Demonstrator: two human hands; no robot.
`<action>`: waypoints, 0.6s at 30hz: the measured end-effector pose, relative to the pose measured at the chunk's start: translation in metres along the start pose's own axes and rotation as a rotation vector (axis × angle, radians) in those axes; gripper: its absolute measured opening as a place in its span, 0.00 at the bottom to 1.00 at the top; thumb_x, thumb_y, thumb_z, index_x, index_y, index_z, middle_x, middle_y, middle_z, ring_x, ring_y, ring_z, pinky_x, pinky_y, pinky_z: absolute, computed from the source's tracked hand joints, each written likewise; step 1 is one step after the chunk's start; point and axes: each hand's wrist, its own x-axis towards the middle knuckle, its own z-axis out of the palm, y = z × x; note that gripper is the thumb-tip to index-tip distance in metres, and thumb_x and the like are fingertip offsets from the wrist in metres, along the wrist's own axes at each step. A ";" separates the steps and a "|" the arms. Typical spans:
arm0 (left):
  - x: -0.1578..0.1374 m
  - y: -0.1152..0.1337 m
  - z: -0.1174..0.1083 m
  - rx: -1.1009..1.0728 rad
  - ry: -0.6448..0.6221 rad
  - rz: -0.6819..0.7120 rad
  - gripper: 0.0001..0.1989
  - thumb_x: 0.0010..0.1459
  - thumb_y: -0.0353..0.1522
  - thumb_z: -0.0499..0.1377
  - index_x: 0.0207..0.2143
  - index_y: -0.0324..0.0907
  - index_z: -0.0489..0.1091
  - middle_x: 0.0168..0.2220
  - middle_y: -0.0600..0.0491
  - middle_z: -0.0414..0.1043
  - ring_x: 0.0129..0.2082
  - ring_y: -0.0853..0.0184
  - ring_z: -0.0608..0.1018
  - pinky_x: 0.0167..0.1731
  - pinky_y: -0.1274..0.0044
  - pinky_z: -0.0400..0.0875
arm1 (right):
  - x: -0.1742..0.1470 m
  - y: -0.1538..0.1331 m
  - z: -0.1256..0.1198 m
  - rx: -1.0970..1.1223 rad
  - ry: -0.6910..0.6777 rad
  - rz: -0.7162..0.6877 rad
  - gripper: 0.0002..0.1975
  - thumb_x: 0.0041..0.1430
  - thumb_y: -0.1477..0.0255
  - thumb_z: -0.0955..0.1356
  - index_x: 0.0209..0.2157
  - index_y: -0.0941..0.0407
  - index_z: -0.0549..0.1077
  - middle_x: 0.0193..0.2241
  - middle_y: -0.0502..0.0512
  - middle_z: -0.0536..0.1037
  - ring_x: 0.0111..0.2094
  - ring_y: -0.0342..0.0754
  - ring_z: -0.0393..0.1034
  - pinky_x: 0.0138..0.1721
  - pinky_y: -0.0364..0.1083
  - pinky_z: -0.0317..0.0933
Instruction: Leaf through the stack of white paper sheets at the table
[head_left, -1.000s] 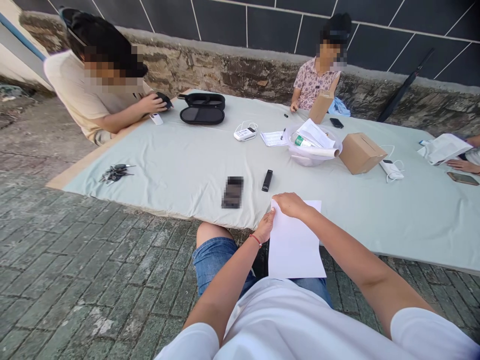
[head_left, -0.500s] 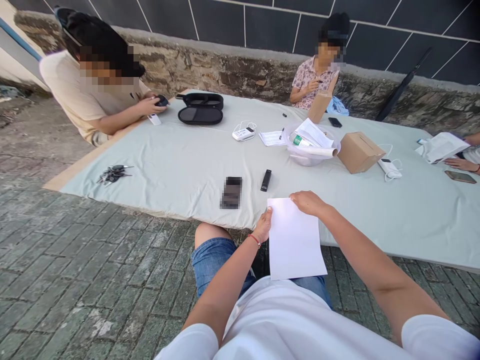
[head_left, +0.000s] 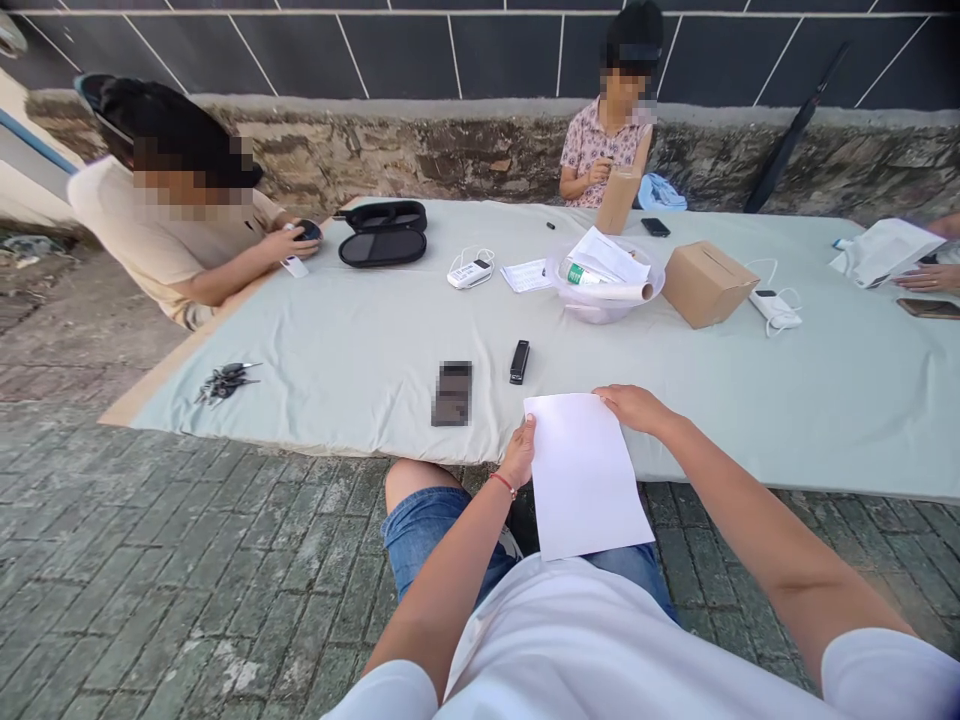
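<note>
Between my hands is a blank white sheet of paper (head_left: 585, 480), tilted over my lap at the table's front edge. My left hand (head_left: 519, 452) grips its upper left edge, thumb on top. At the upper right corner my right hand (head_left: 636, 408) pinches the sheet, its fingertips partly behind the edge. Whether there is more than one sheet I cannot tell. Just beyond the paper, a black stapler (head_left: 519, 362) lies on the cloth. A dark phone-like object (head_left: 452, 393), blurred out, is left of it.
The cloth-covered table (head_left: 360, 350) carries keys (head_left: 227, 382), an open black case (head_left: 384, 232), a plastic basin (head_left: 596, 308) with papers, a cardboard box (head_left: 709, 283) and white corded devices. Two people sit at the left and far side; another person's hands (head_left: 934, 278) show at the right.
My right hand has slid a little right along the paper's top edge. The sheet's top has tilted slightly left. The camera view has shifted, too.
</note>
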 end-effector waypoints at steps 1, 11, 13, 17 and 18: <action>-0.001 0.001 0.001 -0.002 -0.006 -0.002 0.28 0.56 0.55 0.58 0.39 0.39 0.74 0.42 0.42 0.79 0.48 0.55 0.79 0.51 0.65 0.72 | 0.001 0.002 0.000 0.022 0.014 0.000 0.16 0.67 0.67 0.58 0.49 0.49 0.74 0.41 0.54 0.79 0.40 0.52 0.71 0.42 0.48 0.61; -0.005 0.006 0.004 0.029 -0.007 -0.015 0.28 0.56 0.55 0.58 0.41 0.38 0.74 0.42 0.41 0.79 0.47 0.53 0.79 0.50 0.64 0.73 | -0.003 0.032 0.005 0.403 0.061 0.002 0.17 0.65 0.60 0.60 0.40 0.55 0.75 0.34 0.53 0.78 0.33 0.48 0.69 0.39 0.47 0.62; -0.006 0.007 0.005 0.035 -0.001 -0.023 0.28 0.56 0.55 0.58 0.41 0.37 0.73 0.42 0.40 0.79 0.46 0.53 0.79 0.49 0.64 0.73 | -0.006 0.034 0.008 0.587 0.052 0.029 0.18 0.63 0.57 0.61 0.39 0.56 0.75 0.31 0.52 0.77 0.32 0.47 0.68 0.37 0.46 0.62; -0.008 0.009 0.007 0.019 0.028 -0.026 0.27 0.57 0.54 0.58 0.41 0.37 0.73 0.42 0.40 0.79 0.45 0.53 0.80 0.48 0.64 0.74 | -0.013 0.030 0.021 0.981 0.103 0.121 0.21 0.60 0.54 0.65 0.45 0.55 0.72 0.35 0.53 0.78 0.34 0.46 0.71 0.36 0.46 0.65; -0.008 0.009 0.007 0.011 0.034 -0.025 0.27 0.58 0.53 0.58 0.41 0.37 0.73 0.42 0.40 0.79 0.45 0.54 0.80 0.49 0.64 0.74 | -0.015 0.028 0.026 1.060 0.108 0.143 0.22 0.60 0.53 0.65 0.47 0.54 0.72 0.37 0.54 0.78 0.35 0.47 0.72 0.37 0.46 0.66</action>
